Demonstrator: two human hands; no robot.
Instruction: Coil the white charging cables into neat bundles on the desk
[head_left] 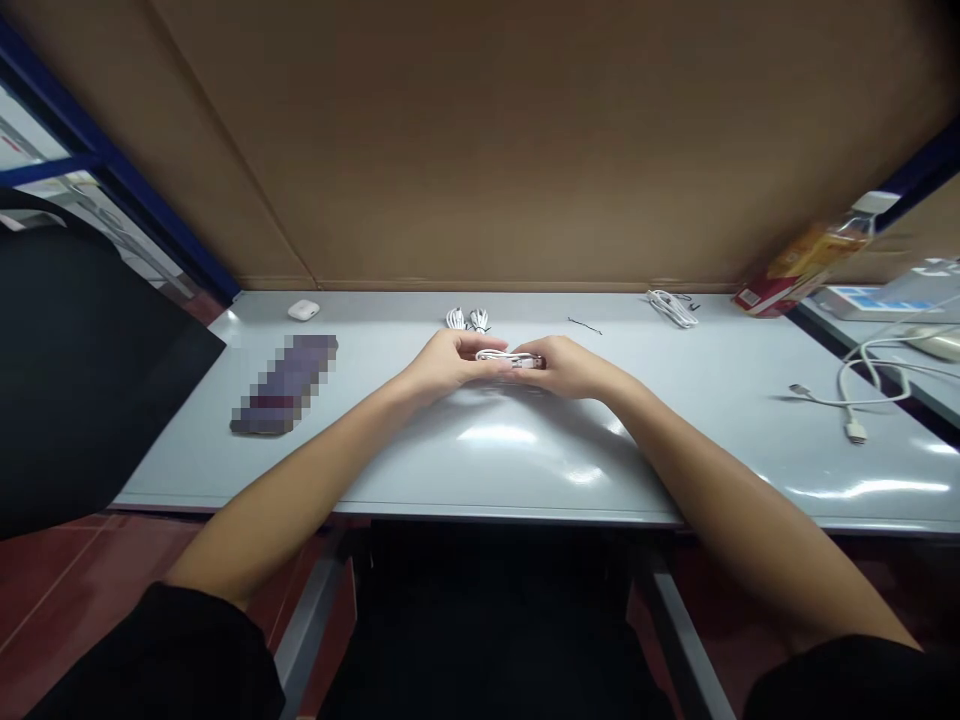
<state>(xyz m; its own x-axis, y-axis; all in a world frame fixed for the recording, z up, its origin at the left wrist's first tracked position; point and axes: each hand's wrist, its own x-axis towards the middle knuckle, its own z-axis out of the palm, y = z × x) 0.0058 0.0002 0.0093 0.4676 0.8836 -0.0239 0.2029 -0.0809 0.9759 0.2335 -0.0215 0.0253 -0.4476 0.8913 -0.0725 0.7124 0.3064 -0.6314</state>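
Both hands meet over the middle of the grey table (420, 460), holding a folded white cable (493, 355) between them. My left hand (448, 361) has its thumb and fingers closed on the looped end. At the other end, my right hand (562, 366) pinches the bundle near what looks like a metal plug. Just behind my left hand lie two white cable bundles (456, 318), one with a dark tie round it. A thin black twist tie (585, 325) rests beyond my right hand, apart from it.
Further right on the table are another white cable bundle (673, 308), a loose white cable (855, 400) and a bottle (806, 262) with a white cap. To the left lie a small white case (304, 310) and a blurred-out dark object (289, 385). A brown panel (480, 140) stands behind.
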